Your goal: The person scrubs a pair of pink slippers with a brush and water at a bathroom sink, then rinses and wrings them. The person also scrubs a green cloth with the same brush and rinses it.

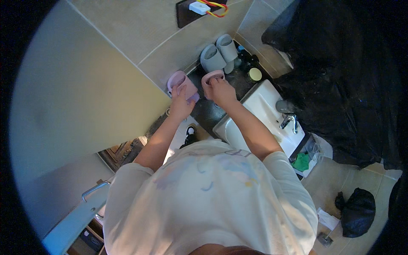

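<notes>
Both my arms reach forward to a pair of pink slippers at a dark surface [208, 112] by the tiled wall. My left hand [182, 105] has its thumb and fingers on the left pink slipper [187, 85], which leans near the wall; a lilac edge shows below it. My right hand [223, 92] grips the other pink slipper [207, 79], its fingertips inside the opening and partly hidden. Just beyond, two grey slippers [211, 60] stand tilted up against the wall, touching neither hand.
A white sink [262, 97] with a chrome faucet [290, 122] lies under my right forearm. Beyond it are a yellow-lidded jar [255, 75] and dark bottles. Black sheeting [340, 85] hangs at right. Wires hang from a white box [199, 7]. A black bag [359, 212] sits at lower right.
</notes>
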`<state>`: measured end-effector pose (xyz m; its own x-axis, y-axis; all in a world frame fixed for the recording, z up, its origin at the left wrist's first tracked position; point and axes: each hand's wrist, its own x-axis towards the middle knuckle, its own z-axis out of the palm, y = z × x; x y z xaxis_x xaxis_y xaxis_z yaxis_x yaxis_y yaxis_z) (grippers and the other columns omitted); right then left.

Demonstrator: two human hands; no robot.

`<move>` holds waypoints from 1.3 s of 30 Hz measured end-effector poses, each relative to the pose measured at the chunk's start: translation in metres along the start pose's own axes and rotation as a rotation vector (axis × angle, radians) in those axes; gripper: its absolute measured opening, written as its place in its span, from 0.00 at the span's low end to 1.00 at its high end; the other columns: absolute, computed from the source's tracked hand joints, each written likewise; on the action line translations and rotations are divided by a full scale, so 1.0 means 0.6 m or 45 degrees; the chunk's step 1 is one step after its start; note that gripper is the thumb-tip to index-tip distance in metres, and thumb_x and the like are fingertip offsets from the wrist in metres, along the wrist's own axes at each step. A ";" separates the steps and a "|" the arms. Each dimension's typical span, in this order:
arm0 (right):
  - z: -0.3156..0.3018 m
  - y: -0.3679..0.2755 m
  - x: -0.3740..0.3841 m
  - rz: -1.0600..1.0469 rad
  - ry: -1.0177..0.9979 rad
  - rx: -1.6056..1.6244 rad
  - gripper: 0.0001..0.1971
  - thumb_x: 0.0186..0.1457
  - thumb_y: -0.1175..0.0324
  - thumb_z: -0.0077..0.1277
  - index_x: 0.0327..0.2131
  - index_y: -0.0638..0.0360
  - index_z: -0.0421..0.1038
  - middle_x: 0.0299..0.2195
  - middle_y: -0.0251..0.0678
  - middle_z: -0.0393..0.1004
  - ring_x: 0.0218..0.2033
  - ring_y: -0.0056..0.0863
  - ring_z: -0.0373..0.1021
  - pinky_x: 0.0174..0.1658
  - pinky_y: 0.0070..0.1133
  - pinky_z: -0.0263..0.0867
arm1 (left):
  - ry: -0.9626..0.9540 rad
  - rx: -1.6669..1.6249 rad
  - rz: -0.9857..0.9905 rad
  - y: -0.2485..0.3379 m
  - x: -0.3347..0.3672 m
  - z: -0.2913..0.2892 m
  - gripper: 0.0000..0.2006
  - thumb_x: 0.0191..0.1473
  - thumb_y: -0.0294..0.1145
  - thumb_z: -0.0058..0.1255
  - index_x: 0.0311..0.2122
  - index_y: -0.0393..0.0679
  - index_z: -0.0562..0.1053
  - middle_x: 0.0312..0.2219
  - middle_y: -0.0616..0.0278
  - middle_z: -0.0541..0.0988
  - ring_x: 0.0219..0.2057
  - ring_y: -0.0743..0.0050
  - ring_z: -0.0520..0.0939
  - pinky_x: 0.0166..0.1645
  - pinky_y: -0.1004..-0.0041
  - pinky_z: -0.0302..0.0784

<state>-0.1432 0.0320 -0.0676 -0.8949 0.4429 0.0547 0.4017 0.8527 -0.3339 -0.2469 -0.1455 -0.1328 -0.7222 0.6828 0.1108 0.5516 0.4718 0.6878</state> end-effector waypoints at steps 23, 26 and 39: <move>0.091 -0.030 0.150 -0.199 -0.341 -0.087 0.17 0.57 0.57 0.48 0.40 0.60 0.73 0.41 0.50 0.75 0.44 0.47 0.72 0.48 0.38 0.68 | -0.264 -0.008 -0.020 -0.064 0.057 -0.043 0.31 0.47 0.36 0.59 0.56 0.32 0.67 0.50 0.38 0.68 0.51 0.40 0.71 0.58 0.60 0.68; 0.115 -0.023 0.158 -0.077 -0.304 -0.020 0.16 0.57 0.57 0.48 0.40 0.60 0.73 0.42 0.51 0.75 0.45 0.47 0.71 0.49 0.38 0.67 | -0.284 -0.027 -0.075 -0.069 0.065 -0.036 0.31 0.47 0.35 0.59 0.56 0.32 0.67 0.50 0.38 0.69 0.51 0.42 0.72 0.57 0.60 0.69; 0.141 -0.006 0.143 -0.087 -0.200 -0.001 0.16 0.58 0.58 0.48 0.40 0.60 0.74 0.43 0.47 0.73 0.47 0.48 0.68 0.51 0.37 0.65 | -0.322 -0.583 -0.439 -0.034 0.077 -0.045 0.33 0.50 0.31 0.57 0.62 0.35 0.62 0.49 0.45 0.73 0.44 0.62 0.79 0.49 0.69 0.75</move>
<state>-0.2378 0.0433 -0.1415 -0.9395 0.3351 -0.0708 0.3389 0.8797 -0.3335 -0.3031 -0.1386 -0.1225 -0.6746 0.6714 -0.3069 0.0292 0.4396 0.8977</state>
